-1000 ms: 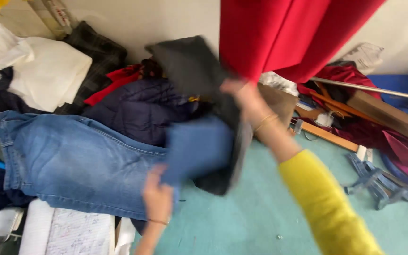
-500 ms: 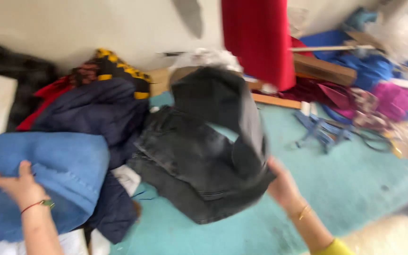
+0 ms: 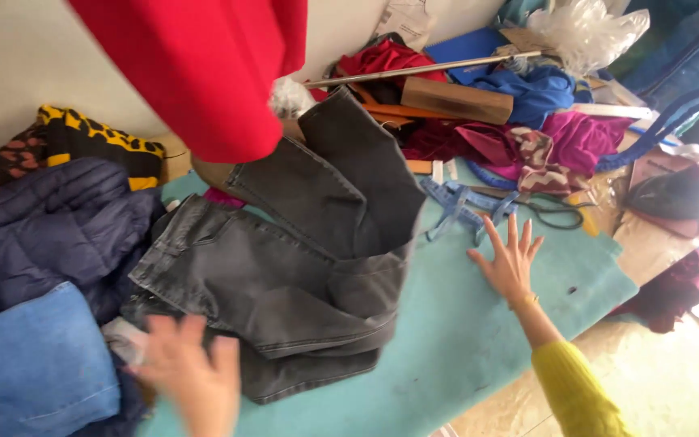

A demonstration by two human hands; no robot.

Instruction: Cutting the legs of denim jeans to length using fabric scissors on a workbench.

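Observation:
Dark grey jeans [image 3: 301, 267] lie crumpled and partly folded on a teal mat [image 3: 479, 340]. My right hand [image 3: 507, 263], in a yellow sleeve, rests flat on the mat just right of the jeans, fingers spread, holding nothing. Blurred at the bottom, my left hand [image 3: 192, 380] hovers with fingers apart over the near left edge of the jeans. Blue jeans [image 3: 34, 372] lie at the lower left beside it.
A navy padded jacket [image 3: 50, 226] and a yellow-and-black patterned cloth [image 3: 82, 146] lie at left. A red cloth [image 3: 204, 65] hangs overhead. Behind the mat are magenta and blue clothes [image 3: 560, 137], a wooden block [image 3: 455, 101], a pole, blue plastic hangers [image 3: 463, 210] and a dark bag [image 3: 673, 194].
The dark grey jeans dropped onto the mat. My right hand let go of them and moved right, flat on the mat. My left hand left the blue jeans and shifted toward the grey pair.

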